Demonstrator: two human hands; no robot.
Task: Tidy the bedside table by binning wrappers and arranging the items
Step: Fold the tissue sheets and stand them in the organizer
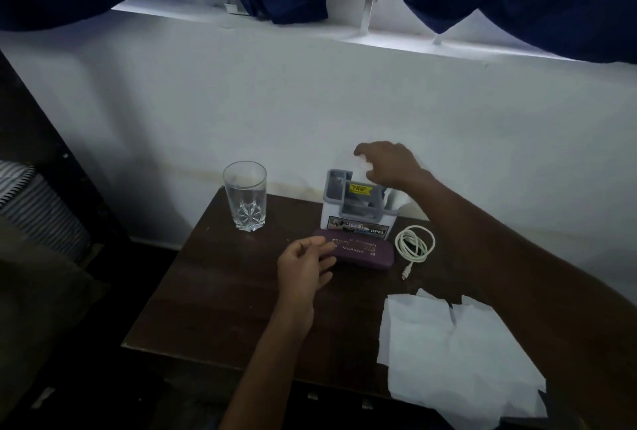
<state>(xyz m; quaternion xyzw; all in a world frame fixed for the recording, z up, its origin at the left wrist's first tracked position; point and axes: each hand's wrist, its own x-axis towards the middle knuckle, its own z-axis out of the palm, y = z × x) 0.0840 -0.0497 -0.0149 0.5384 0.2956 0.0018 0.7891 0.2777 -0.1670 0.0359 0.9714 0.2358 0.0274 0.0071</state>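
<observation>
the right hand (386, 164) reaches over the small grey-and-white bin (358, 209) at the tabletop's back edge, fingers pinched on a pale wrapper (360, 167) above its opening. done well, the person would lower the wrapper fully past the rim before letting go (the opening looks narrow). the right arm stretches long across the tabletop's right side. the left hand (305, 266) hovers loosely curled, holding nothing, touching the purple case (362, 252) in front of the bin. 2 white tissues (448, 353) lie at the near right corner.
</observation>
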